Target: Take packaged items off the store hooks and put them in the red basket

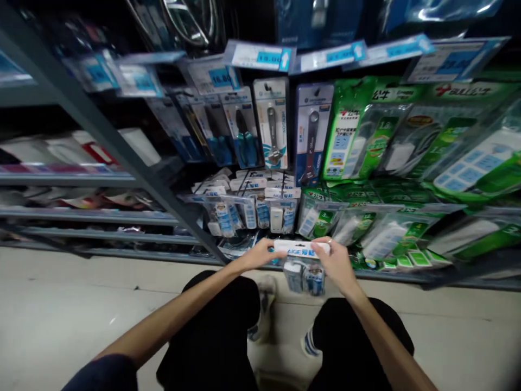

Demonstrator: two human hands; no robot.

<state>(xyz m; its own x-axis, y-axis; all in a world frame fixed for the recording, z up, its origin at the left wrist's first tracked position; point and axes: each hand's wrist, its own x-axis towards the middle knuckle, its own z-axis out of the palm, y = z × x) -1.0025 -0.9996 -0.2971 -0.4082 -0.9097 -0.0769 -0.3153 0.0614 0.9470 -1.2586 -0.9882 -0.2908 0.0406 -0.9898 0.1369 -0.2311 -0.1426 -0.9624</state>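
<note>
Between my two hands hangs a clear plastic package (304, 277) with a white header card and blue lettering; a white and blue item shows inside, perhaps a power strip. My left hand (260, 253) pinches the left end of the header. On the right end, my right hand (334, 260) grips with the thumb over the card's front. Similar white-headed packages (280, 212) hang in rows on the rack just beyond. The package is held above the floor, in front of the lowest part of the shelving.
Green power strip packages (358, 130) hang at the right. Carded adjustable wrenches (273, 130) and pliers (243, 136) hang above the white-headed packs. Price tags (260, 57) jut out overhead. A grey upright post (122, 136) slants at left. My knees flank the tiled floor (81, 304).
</note>
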